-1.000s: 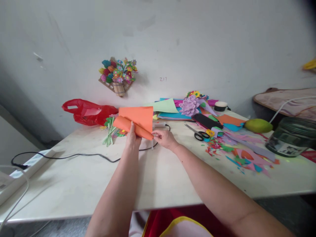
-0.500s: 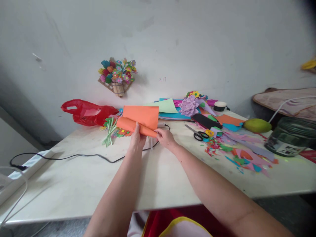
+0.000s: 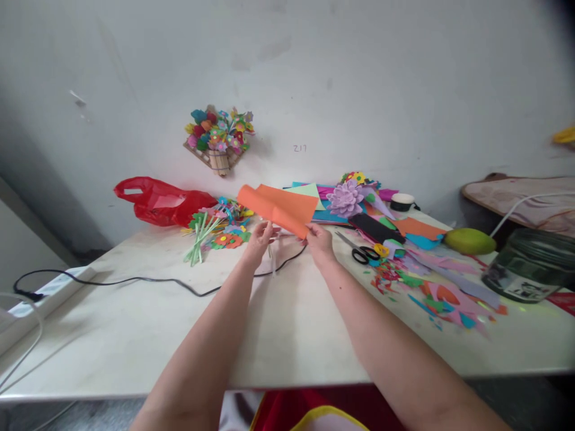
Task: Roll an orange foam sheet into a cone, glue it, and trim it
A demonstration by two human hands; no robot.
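An orange sheet (image 3: 287, 206), folded or curled over along its near side, is held up above the middle of the table. My left hand (image 3: 260, 239) is closed at its lower left edge, fingertips against the sheet. At the sheet's lower right corner, my right hand (image 3: 318, 240) pinches the edge. Behind the sheet lie a pale green sheet (image 3: 311, 191) and blue sheets. Black-handled scissors (image 3: 363, 252) rest to the right of my right hand. Paper flowers (image 3: 228, 239) and pale green stems (image 3: 200, 242) lie left of my left hand.
A black cable (image 3: 179, 284) crosses the white table (image 3: 135, 341) to a power strip (image 3: 63, 293). At the left back is a red bag (image 3: 166, 206). Rightward are colourful scraps (image 3: 449, 299), a black case (image 3: 376, 228), a green fruit (image 3: 470, 240) and a glass jar (image 3: 530, 263).
Both hands have moved right with the orange sheet, which is now tilted, its right end lower. The paper flowers it partly hid are more visible.
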